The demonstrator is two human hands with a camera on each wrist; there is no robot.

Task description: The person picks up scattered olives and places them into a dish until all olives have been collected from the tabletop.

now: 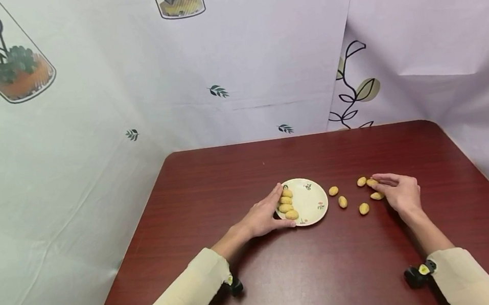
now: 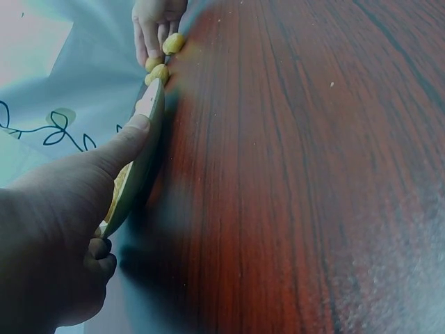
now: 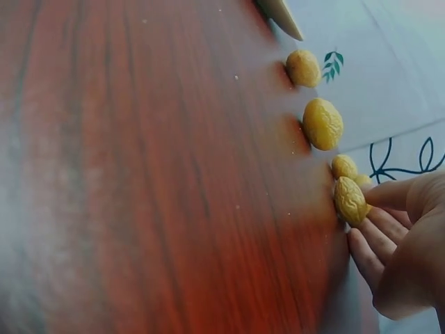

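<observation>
A round white plate [image 1: 308, 200] with small printed sprigs lies on the table, with several wrinkled yellow oval pieces [image 1: 286, 208] lined up along its left side. My left hand [image 1: 263, 217] grips that side, its thumb over the near rim and its fingers at the far-left rim. To the right, my right hand [image 1: 400, 194] reaches down and pinches a yellow oval piece [image 1: 371, 182] between thumb and fingers. Another oval piece [image 3: 351, 202] partly covers these fingertips in the right wrist view. More pieces lie close by, one [image 1: 363, 208] in front and one [image 1: 362, 182] behind.
Two more yellow pieces, one nearer [image 1: 343, 202] and one farther [image 1: 333, 190], lie between plate and right hand. The dark red wooden table [image 1: 316, 272] has rounded corners. A printed cloth backdrop [image 1: 261, 68] rises behind it and at both sides.
</observation>
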